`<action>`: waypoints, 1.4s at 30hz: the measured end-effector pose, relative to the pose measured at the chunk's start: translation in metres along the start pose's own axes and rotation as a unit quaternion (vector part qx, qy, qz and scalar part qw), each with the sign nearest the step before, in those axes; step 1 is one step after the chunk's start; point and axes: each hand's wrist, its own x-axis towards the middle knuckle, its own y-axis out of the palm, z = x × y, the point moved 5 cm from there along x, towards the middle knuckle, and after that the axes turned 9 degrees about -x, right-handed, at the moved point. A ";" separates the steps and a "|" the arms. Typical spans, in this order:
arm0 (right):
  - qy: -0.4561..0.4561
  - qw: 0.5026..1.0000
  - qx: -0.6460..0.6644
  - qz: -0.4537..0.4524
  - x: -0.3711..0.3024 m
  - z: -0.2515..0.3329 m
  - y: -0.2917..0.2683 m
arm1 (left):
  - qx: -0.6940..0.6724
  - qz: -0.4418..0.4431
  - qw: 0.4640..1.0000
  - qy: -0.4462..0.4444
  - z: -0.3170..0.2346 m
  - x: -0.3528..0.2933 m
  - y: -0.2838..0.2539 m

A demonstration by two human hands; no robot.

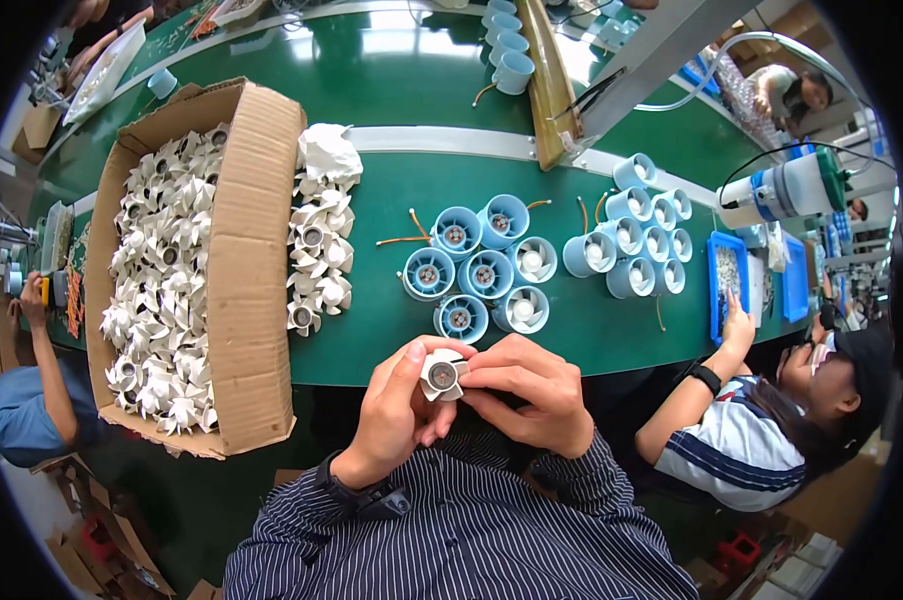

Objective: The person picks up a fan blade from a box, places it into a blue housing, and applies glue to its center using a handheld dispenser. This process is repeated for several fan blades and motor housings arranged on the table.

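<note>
Just off the near edge of the green bench, my left hand (pixel 397 405) is closed round a small white fan impeller (pixel 442 376). Its round hub opening faces up, with a dark centre inside. From the other side, my right hand (pixel 537 390) pinches the impeller's blades between thumb and fingers. Right ahead of my hands stand several light-blue fan housings (pixel 460 316), some with orange wires. Two in this group hold white impellers (pixel 523 310); the others show bare motor centres.
To the left, a cardboard box (pixel 257 270) full of white impellers overhangs the bench edge, with loose impellers (pixel 317 250) beside it. More blue housings with impellers (pixel 632 278) stand at right. Beyond are a blue tray (pixel 729 275) and a co-worker's hand (pixel 737 325). A metal post (pixel 662 60) rises behind.
</note>
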 end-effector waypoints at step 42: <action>0.175 0.948 -0.264 0.017 0.066 -0.063 -0.048 | 0.771 -0.071 0.619 0.129 -0.245 -0.118 -0.065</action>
